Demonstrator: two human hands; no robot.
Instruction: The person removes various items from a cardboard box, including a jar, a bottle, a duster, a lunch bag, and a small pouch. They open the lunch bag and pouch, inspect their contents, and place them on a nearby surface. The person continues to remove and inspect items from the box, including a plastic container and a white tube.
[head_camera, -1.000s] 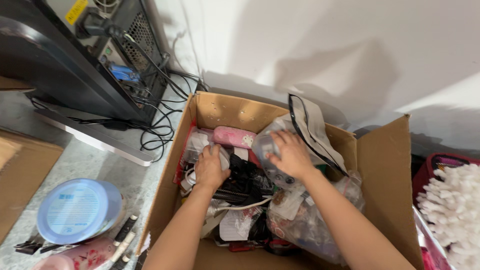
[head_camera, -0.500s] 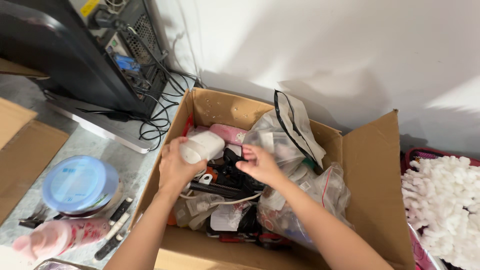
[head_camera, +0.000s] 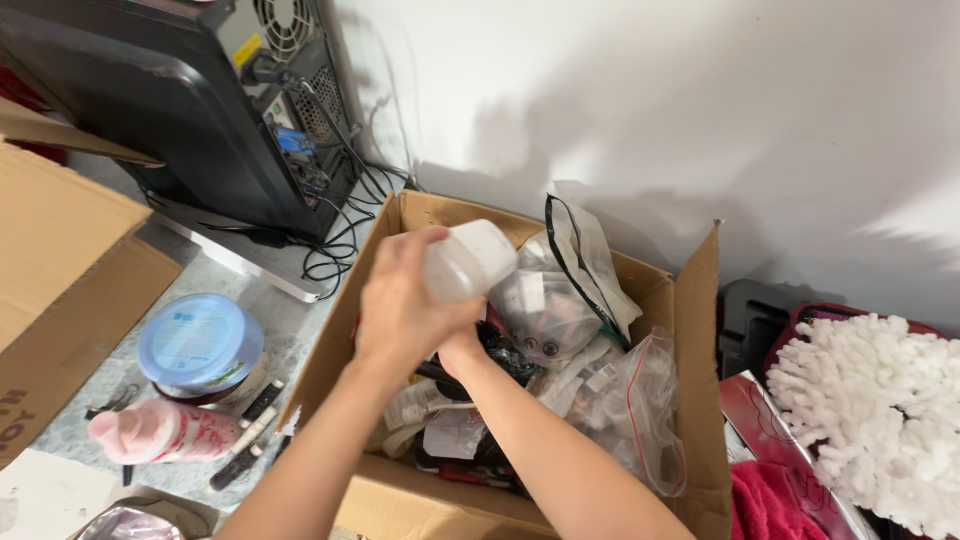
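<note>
My left hand (head_camera: 400, 305) grips a white plastic bottle (head_camera: 470, 260) and holds it up over an open cardboard box (head_camera: 692, 300). My right hand (head_camera: 462, 350) is tucked under and behind the left one, so only its wrist and heel show. Whether it touches the bottle is hidden. Inside the box lie clear plastic bags (head_camera: 545, 310) of small items, a zip bag (head_camera: 640, 400), black cables and paper labels.
A black computer tower (head_camera: 200, 120) with trailing cables stands at the back left. A blue-lidded tub (head_camera: 200, 340) and a pink bottle (head_camera: 165, 432) lie left of the box. A cardboard flap (head_camera: 60, 250) juts in at far left. A white mop head (head_camera: 870, 400) and pink cloth (head_camera: 770, 505) sit to the right.
My left hand picked the white bottle out of the box and raised it up and to the right. My right hand left the bags and moved in under the left hand.
</note>
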